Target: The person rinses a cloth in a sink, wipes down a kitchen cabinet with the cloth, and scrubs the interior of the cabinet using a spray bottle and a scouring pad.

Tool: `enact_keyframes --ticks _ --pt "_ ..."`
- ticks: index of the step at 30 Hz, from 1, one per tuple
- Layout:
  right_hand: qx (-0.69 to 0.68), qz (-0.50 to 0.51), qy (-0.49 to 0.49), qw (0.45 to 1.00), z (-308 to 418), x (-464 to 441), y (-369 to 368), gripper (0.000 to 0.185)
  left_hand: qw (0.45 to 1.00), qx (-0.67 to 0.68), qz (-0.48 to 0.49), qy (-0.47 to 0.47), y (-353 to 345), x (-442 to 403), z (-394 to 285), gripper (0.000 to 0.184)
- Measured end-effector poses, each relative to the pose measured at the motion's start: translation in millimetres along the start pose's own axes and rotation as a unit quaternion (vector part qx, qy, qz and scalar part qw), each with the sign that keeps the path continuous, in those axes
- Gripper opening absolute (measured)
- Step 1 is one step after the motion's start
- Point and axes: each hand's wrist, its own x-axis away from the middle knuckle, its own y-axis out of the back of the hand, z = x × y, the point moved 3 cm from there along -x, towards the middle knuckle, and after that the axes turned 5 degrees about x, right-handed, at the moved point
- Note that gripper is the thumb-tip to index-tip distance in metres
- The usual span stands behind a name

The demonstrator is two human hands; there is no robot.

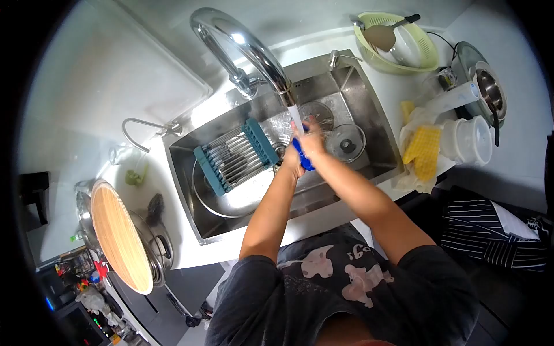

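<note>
Under the running tap (283, 86), my right hand (313, 142) and my left hand (291, 160) are pressed together around a bright blue cloth (302, 157). The cloth looks crumpled, and part of it is hidden by my fingers. Water from the spout falls onto my fingers. Both hands are over the steel sink (369, 98). Just right of my right hand lies a glass pot lid (347, 144) with a black knob, and a second round glass lid (318, 114) is behind it. Left of my left hand is a rack with teal ends (261, 142).
A large round pan (202, 199) sits under the rack. At the right are a green basket (369, 52) with a ladle and bowl, white tubs (476, 141) and a yellow cloth (424, 153). A round wooden board (118, 236) leans at the left.
</note>
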Motion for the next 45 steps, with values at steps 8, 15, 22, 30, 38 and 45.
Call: enact_keyframes --ticks 8,15,22,30,38,45 --pt "-0.007 0.006 0.032 0.999 17.0 12.9 49.0 0.048 0.989 -0.071 -0.067 -0.115 12.4 9.3 -8.0 0.027" --pt "-0.034 0.129 0.000 0.991 -1.9 37.3 43.8 0.035 0.992 -0.078 -0.076 -0.061 11.3 22.2 -23.0 0.032" --pt "-0.066 0.159 -0.047 0.984 -14.2 33.5 52.5 0.020 0.965 -0.221 -0.056 -0.127 1.8 30.4 -40.1 0.022" --pt "0.052 0.164 0.108 0.979 17.5 31.1 60.3 0.021 0.971 -0.194 -0.028 -0.136 -22.6 41.0 -47.1 0.014" --pt "-0.148 0.254 0.074 0.953 -5.0 0.1 50.7 0.027 0.968 -0.151 -0.040 -0.197 -19.4 33.4 -76.9 0.019" --pt "-0.333 0.277 -0.174 0.884 46.6 0.8 81.5 0.028 0.838 -0.498 0.019 -0.222 32.0 13.7 -36.7 0.032"
